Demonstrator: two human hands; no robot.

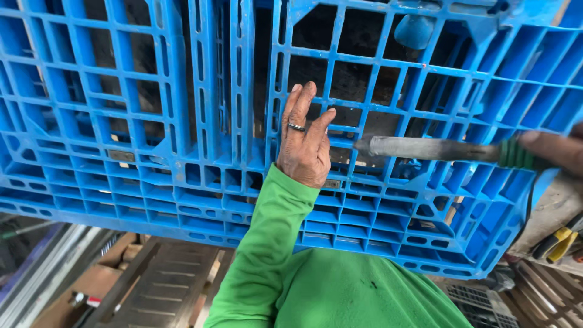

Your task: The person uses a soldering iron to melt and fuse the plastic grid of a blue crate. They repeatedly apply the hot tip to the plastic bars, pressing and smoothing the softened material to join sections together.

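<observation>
A big blue plastic pallet with a grid of ribs fills most of the view. My left hand, in a green sleeve and with a ring on one finger, lies flat against the pallet's ribs and holds nothing. My right hand comes in from the right edge, closed on the green handle of a metal-bladed tool. The tool lies nearly level. Its grey tip sits on the grid just right of my left thumb.
Below the pallet at the left are grey metal sheets and wooden boards. Yellow-handled pliers lie on a surface at the right edge. A grey mesh crate sits at the bottom right.
</observation>
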